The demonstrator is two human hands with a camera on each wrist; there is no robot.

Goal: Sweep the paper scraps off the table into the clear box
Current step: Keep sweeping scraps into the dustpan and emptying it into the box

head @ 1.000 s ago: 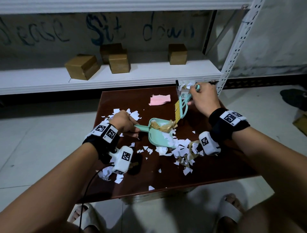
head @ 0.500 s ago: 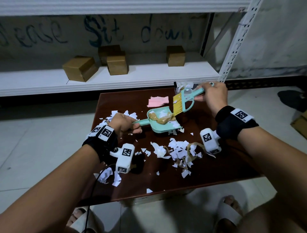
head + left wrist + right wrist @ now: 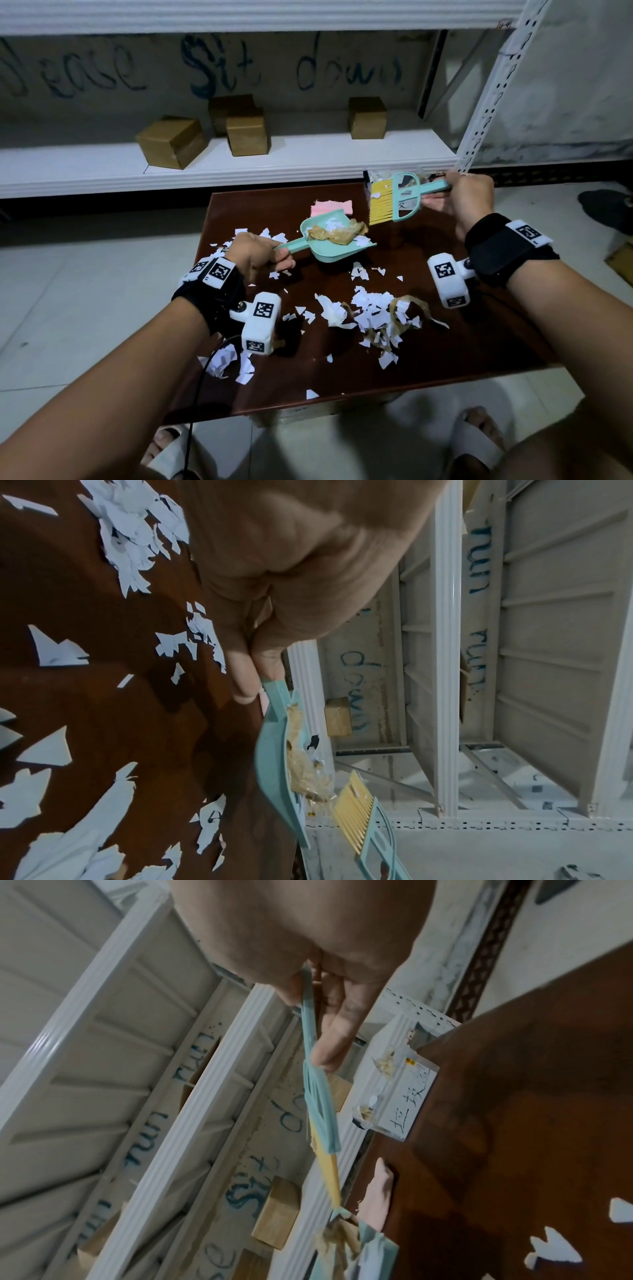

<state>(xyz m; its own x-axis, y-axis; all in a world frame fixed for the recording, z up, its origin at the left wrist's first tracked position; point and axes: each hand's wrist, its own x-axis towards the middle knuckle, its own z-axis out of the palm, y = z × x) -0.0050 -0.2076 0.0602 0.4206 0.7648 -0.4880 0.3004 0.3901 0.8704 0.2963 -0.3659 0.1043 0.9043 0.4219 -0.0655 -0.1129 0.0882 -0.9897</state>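
White paper scraps and curled brown tape lie scattered over the dark brown table. My left hand grips the handle of a teal dustpan, lifted above the table and loaded with scraps and a crumpled brown wad. The same dustpan shows edge-on in the left wrist view. My right hand holds a teal brush with yellow bristles, raised just right of the pan. The clear box, with a handwritten label, stands at the table's far right corner, mostly hidden behind the brush in the head view.
A pink sheet lies at the table's far edge. A white shelf behind the table carries several cardboard boxes. A white perforated upright rises at the far right corner. Slippered feet stand below the near edge.
The left hand lifted the loaded dustpan off the table and carried it toward the far edge. The right hand raised the brush away from the scrap pile, up toward the far right corner.
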